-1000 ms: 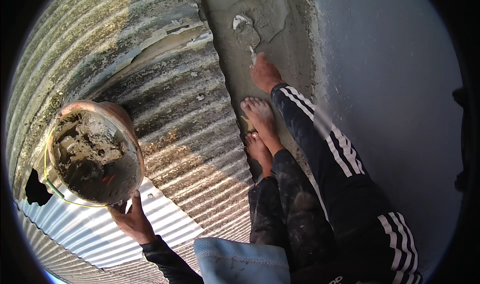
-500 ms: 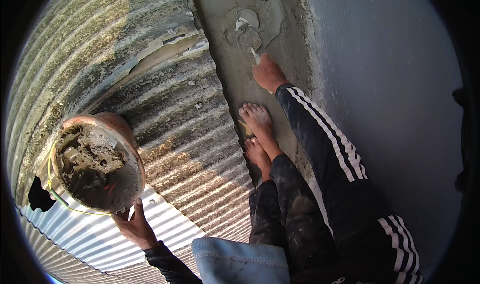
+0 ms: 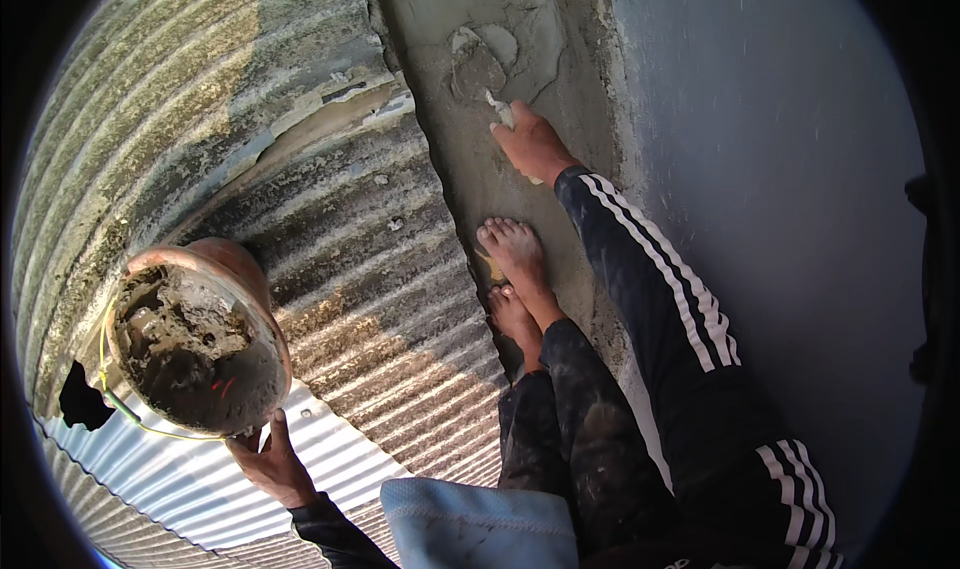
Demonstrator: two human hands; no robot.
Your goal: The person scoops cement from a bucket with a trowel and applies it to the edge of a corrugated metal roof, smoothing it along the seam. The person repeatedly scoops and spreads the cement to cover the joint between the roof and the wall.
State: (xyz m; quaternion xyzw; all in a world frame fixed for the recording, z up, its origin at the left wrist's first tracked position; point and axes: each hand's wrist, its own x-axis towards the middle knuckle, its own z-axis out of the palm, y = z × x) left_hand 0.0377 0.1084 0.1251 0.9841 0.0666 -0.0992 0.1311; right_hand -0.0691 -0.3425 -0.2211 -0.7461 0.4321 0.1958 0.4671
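The right hand [image 3: 533, 144] is curled tight, its arm [image 3: 645, 269] stretched out behind that grip. Well to its left and lower, the left hand [image 3: 272, 466] clasps, thumb spread from partly hidden fingers. Bare feet [image 3: 517, 264] stand below the right grip.

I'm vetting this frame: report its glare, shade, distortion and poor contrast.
All in head view: glare whitens the pale corrugated sheet; the blue-grey wall lies shaded; ridges of weathered corrugated roofing bend near the picture's rim; the trowel blade blends into grey mortar.
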